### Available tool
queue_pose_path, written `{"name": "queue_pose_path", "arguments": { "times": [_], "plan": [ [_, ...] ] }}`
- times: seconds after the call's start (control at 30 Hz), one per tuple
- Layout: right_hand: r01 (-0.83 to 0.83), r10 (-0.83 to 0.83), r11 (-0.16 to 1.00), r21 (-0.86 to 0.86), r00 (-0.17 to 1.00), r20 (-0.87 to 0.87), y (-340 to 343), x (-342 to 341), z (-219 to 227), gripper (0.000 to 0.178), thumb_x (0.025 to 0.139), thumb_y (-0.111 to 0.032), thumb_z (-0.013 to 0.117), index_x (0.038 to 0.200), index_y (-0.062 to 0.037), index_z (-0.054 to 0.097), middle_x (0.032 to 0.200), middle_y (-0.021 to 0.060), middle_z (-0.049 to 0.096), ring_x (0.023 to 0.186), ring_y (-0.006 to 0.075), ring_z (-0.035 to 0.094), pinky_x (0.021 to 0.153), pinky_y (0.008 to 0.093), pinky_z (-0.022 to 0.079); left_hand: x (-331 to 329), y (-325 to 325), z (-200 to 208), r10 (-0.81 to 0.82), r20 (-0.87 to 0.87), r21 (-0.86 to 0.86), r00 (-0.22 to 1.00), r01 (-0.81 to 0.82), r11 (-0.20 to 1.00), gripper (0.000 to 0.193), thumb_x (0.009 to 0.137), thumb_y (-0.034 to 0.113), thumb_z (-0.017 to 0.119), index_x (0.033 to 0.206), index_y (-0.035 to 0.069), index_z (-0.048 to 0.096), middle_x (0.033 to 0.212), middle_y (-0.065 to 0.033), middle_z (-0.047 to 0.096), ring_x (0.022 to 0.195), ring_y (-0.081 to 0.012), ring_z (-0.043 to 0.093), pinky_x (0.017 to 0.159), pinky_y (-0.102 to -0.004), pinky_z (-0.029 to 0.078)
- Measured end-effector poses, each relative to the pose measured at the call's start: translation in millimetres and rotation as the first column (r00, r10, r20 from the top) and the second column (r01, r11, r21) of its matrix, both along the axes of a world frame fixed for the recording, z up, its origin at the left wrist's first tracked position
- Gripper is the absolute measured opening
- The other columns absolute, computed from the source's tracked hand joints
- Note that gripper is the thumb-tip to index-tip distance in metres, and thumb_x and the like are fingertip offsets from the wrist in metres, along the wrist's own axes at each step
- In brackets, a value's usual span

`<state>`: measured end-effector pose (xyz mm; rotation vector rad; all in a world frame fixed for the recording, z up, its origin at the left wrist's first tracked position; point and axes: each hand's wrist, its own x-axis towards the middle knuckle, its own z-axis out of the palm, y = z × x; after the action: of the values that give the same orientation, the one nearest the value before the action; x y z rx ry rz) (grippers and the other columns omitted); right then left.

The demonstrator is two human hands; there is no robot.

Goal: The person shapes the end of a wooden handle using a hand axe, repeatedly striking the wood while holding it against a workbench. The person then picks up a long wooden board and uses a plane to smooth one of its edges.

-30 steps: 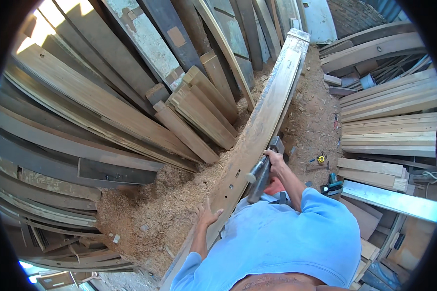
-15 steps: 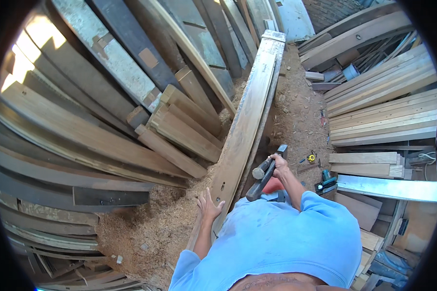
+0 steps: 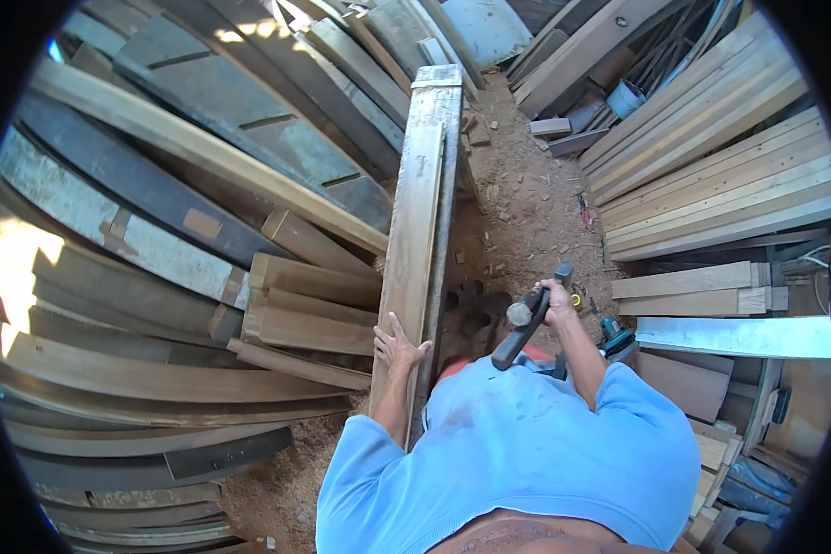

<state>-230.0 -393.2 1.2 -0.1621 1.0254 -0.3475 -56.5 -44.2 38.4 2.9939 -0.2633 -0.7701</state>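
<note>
My left hand [image 3: 399, 349] lies with fingers spread on a long light-brown wooden board [image 3: 414, 212]. Beneath that board runs a narrow, weathered bench plank [image 3: 436, 88], pointing away from me. My right hand [image 3: 556, 300], held off to the right of the plank, is closed around a hammer [image 3: 523, 312] with a round, worn grey face. A dark bar passes beside the hammer head, slanting from the hand toward my blue shirt. Whether this bar belongs to the hammer or is a second tool, I cannot tell.
Leaning boards [image 3: 314, 319] crowd the left side, close to the bench. Stacked timber [image 3: 720, 198] and a pale blue-white plank [image 3: 739, 336] stand at the right. A teal power tool [image 3: 616, 334] and yellow tape measure [image 3: 576, 300] lie near my right arm. Wood shavings [image 3: 517, 185] cover the floor.
The view has turned, so the bench looks more upright. My left hand sits farther forward on the board, and the slots seen beside it no longer show. The right hand keeps its grip.
</note>
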Motion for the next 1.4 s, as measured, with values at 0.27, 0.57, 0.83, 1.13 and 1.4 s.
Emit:
{"name": "queue_pose_path", "arguments": {
  "times": [0.27, 0.57, 0.83, 1.13, 1.4],
  "plan": [
    [0.265, -0.266, 0.964, -0.027, 0.963, -0.039, -85, -67, -11, 0.007, 0.087, -0.013, 0.062, 0.090, -0.0079, 0.059, 0.081, 0.0065, 0.064, 0.073, 0.0231, 0.065, 0.079, 0.0415, 0.059, 28, -35, 8, 0.046, -0.096, 0.211, 0.994, -0.024, 0.977, 0.146, 0.063, 0.043, 0.091, 0.159, 0.030, -0.018, 0.142, -0.0274, 0.036, 0.132, -0.0431, 0.037, 0.110, -0.0591, 0.033],
    [0.349, -0.320, 0.934, 0.073, 0.911, -0.259, -112, -40, -43, 0.016, 0.089, -0.023, 0.061, 0.097, -0.0098, 0.061, 0.091, 0.0080, 0.066, 0.084, 0.0283, 0.067, 0.085, 0.0506, 0.056, 90, 18, -13, -0.079, -0.384, -0.099, 0.920, 0.045, 0.994, 0.155, 0.053, 0.038, 0.093, 0.159, 0.026, -0.019, 0.138, -0.0353, 0.042, 0.130, -0.0496, 0.043, 0.112, -0.0537, 0.037],
    [0.262, -0.246, 0.961, 0.090, 0.956, -0.160, -203, 91, -47, 0.014, 0.092, -0.023, 0.061, 0.093, -0.0090, 0.060, 0.086, 0.0077, 0.066, 0.081, 0.0268, 0.067, 0.082, 0.0445, 0.058, 97, 18, -22, 0.064, -0.545, -0.032, 0.836, -0.097, 0.995, 0.145, 0.061, 0.035, 0.090, 0.160, 0.027, -0.016, 0.145, -0.0343, 0.035, 0.131, -0.0508, 0.040, 0.112, -0.0559, 0.033],
    [0.102, -0.108, 0.991, -0.088, 0.992, -0.065, -272, 248, 29, 0.014, 0.087, -0.012, 0.069, 0.096, -0.0089, 0.059, 0.085, 0.0056, 0.066, 0.074, 0.0174, 0.064, 0.071, 0.0341, 0.056, 146, -103, -44, -0.160, -0.325, 0.086, 0.932, 0.198, 0.977, 0.124, 0.075, 0.031, 0.082, 0.161, 0.030, -0.008, 0.152, -0.0341, 0.026, 0.134, -0.0517, 0.034, 0.112, -0.0586, 0.030],
    [0.220, -0.225, 0.974, -0.059, 0.970, -0.094, -292, 275, 13, 0.015, 0.086, -0.011, 0.070, 0.096, -0.0096, 0.059, 0.085, 0.0056, 0.066, 0.077, 0.0194, 0.065, 0.077, 0.0367, 0.057, 325, -283, -20, -0.290, 0.059, -0.225, 0.955, 0.295, 0.928, 0.087, 0.080, 0.035, 0.077, 0.154, 0.012, 0.037, 0.156, -0.0340, 0.023, 0.135, -0.0542, 0.032, 0.111, -0.0601, 0.031]
  ]
}}
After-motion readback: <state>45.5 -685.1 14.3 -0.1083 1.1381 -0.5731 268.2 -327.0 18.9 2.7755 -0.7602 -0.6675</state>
